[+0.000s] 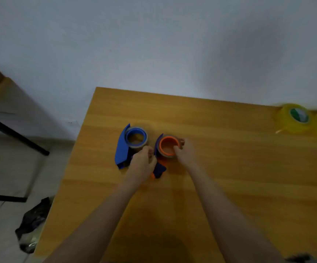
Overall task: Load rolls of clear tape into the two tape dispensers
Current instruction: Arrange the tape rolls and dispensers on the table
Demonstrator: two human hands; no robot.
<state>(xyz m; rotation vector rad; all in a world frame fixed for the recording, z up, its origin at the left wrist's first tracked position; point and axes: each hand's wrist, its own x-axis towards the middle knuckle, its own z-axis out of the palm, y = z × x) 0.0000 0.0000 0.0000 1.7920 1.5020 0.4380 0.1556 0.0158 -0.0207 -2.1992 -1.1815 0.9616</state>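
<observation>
The tape roll (166, 155) sits flat on the orange dispenser (161, 144), hole facing up. The right hand (184, 151) is nearest, just right of the dispenser, arm stretched forward, pinching the roll's rim. The left hand (143, 159) is just left of it, fingers curled. It is too blurry to tell what they hold.

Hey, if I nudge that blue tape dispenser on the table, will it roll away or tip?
Probably neither: the blue dispenser lies flat on its side, hole up, so it should slide on the smooth table. Its plastic body looks stiff, and likely light to lift.
</observation>
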